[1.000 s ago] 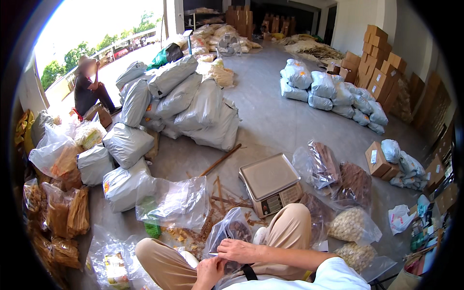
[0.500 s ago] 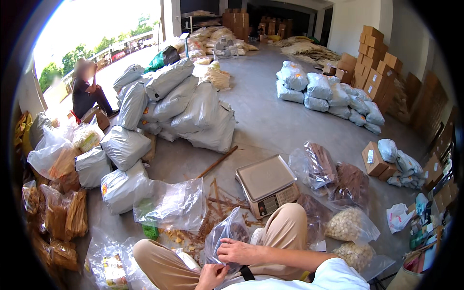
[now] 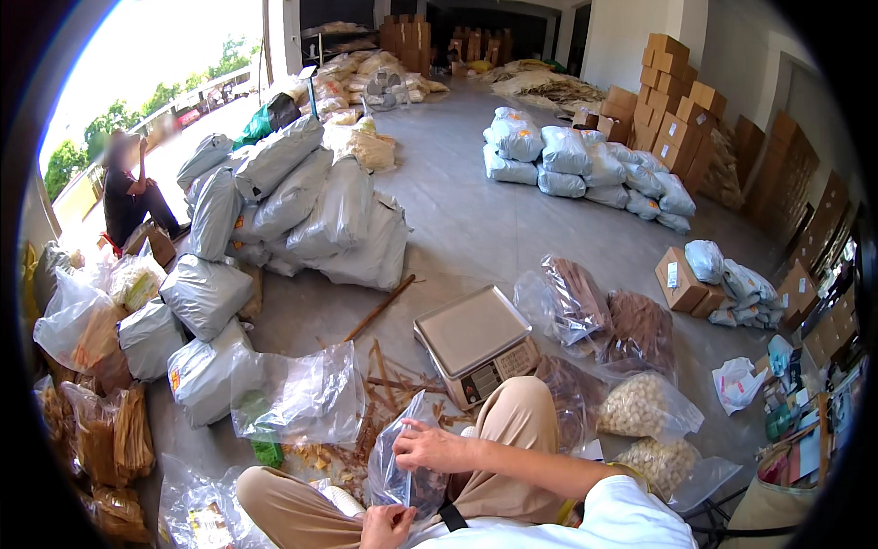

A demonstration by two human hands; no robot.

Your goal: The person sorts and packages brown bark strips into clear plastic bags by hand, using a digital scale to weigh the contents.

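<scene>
Far left: seated person (image 3: 128, 197) by the doorway, beside stacked grey woven sacks (image 3: 302, 206).
Floor, left of knees: crumpled clear plastic bag (image 3: 297, 398) over scattered brown dried stalks (image 3: 389, 389).
Left hand (image 3: 386, 526): low at the lap, fingers closed on the bottom of a small clear plastic pouch (image 3: 400, 462).
Pouch: upright between the knees, dark contents inside.
Right hand (image 3: 434, 448): pinching the pouch's upper edge.
Ahead of right knee: flat-topped grey electronic scale (image 3: 476, 343) on the floor.
Right: clear bags of pale round pieces (image 3: 640, 407).

One weighing scale (image 3: 476, 343), two hands (image 3: 434, 448), one seated person (image 3: 128, 188); grey sacks (image 3: 311, 210) roughly a dozen, pile overlapping.
</scene>
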